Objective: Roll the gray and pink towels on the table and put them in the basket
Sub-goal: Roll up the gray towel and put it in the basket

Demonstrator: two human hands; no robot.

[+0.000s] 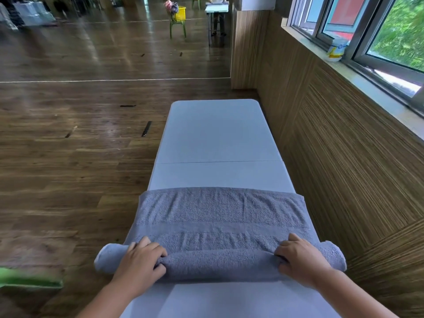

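Head view: the gray towel [220, 216] is laid across the table's [215, 134] near end, half rolled. The roll is gripped by the left hand [140, 260] and right hand [300, 260], fingers curled. Probably best kept tight and even so it isn't coned.

The gray terry-cloth towel [220, 210] lies crosswise at the near end of the long pale-gray table [215, 134]. Its near part is wound into a thick roll running left to right, and both ends of the roll jut out past the table's side edges. The far part lies flat on the tabletop, slightly wrinkled, with a smooth woven band across it just beyond the roll.
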